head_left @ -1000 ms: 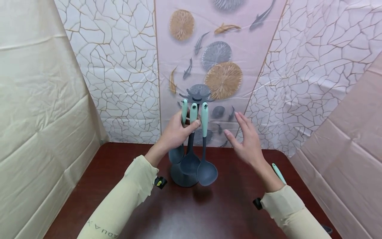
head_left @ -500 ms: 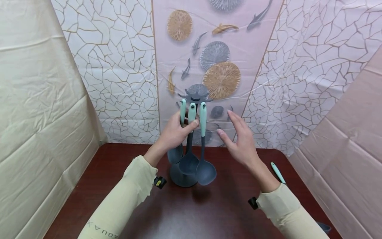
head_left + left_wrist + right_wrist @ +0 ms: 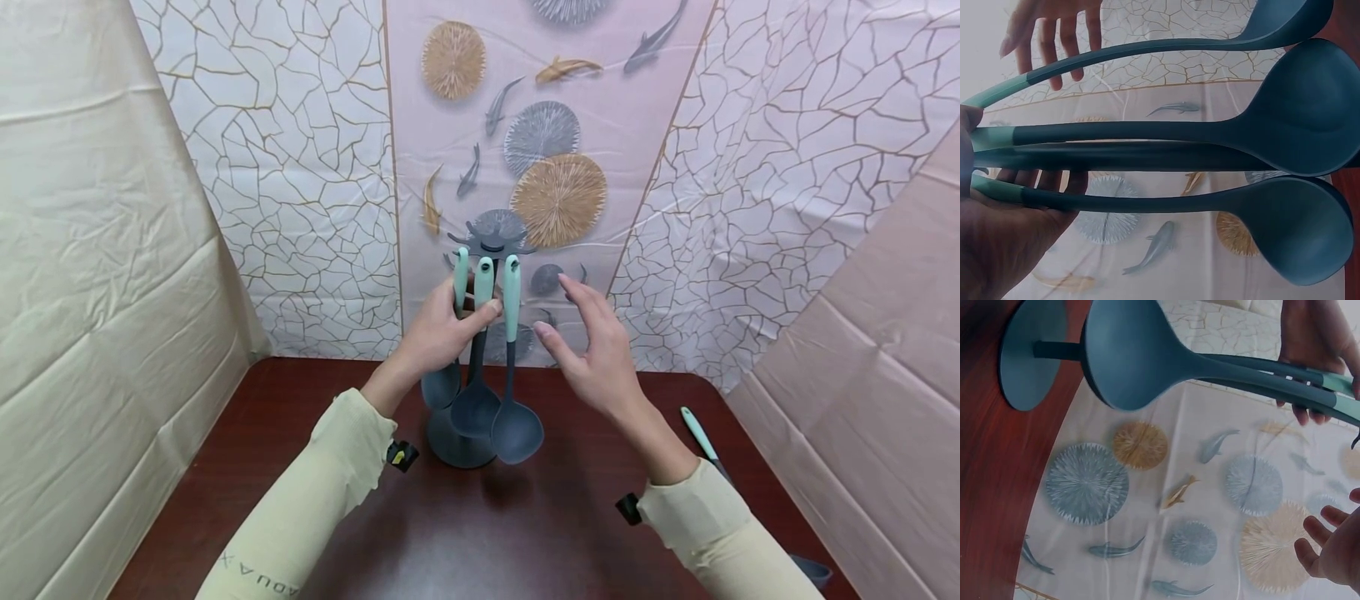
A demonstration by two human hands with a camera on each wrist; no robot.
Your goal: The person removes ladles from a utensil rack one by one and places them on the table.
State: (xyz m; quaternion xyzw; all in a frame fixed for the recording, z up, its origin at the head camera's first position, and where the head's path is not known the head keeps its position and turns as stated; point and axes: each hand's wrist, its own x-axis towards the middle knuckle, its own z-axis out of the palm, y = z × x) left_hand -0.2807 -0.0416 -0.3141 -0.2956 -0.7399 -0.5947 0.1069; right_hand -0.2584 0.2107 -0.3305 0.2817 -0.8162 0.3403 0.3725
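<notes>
Three dark ladles with mint handles stand upright at the rack on the worktop, long axes close to vertical, handle ends up and bowls down. The right ladle hangs nearly plumb; the middle ladle and left ladle lean a little, bowls toward the person's left. The left hand grasps the middle ladle's handle, thumb across its front; its fingers are partly hidden behind the handles (whether they also clasp the post, I cannot tell). The right hand is released, thumb spread from the fingers, just beside the right ladle and apart from it. Whether the handle ends sit on the hooks is hard to make out. In the left wrist view, the right ladle's bowl is cut off by the top edge. Further right, another mint handle slants along the worktop, partly hidden by the right forearm.
</notes>
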